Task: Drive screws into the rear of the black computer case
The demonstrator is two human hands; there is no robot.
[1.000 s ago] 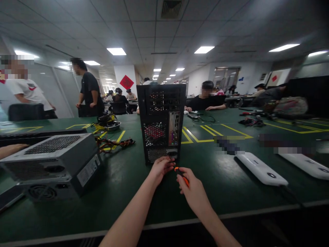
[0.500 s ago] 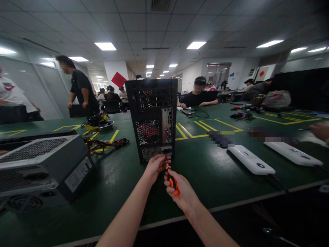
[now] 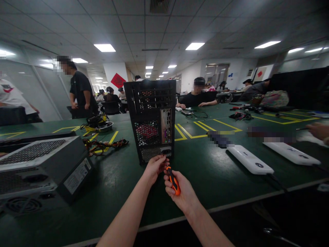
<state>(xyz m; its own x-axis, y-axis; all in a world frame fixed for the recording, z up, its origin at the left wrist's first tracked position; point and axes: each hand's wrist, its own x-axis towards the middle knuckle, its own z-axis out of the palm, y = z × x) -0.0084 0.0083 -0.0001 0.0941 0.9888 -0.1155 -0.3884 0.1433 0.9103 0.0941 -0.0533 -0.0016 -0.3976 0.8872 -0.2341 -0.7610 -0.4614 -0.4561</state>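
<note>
A black computer case (image 3: 153, 116) stands upright on the green table, its back panel with ports and vents facing me. My right hand (image 3: 181, 190) is wrapped round the orange and black handle of a screwdriver (image 3: 173, 181), whose thin shaft points up toward the lower edge of the case. At the shaft's front end my left hand (image 3: 155, 168) has its fingers pinched together, just in front of the case's bottom right power socket. Whatever those fingers hold, beyond nearness to the screwdriver tip, is too small to make out.
A grey power supply unit (image 3: 43, 168) sits at the left, with bundled cables (image 3: 108, 145) and a metal bowl (image 3: 105, 126) behind it. White power banks (image 3: 250, 160) with leads lie at the right. Across the table (image 3: 123, 195) a person sits; another hand (image 3: 318, 132) reaches in at far right.
The screwdriver handle has turned in my right hand, showing more of its black and orange side. Both hands stay at the same place by the case; the view has shifted slightly.
</note>
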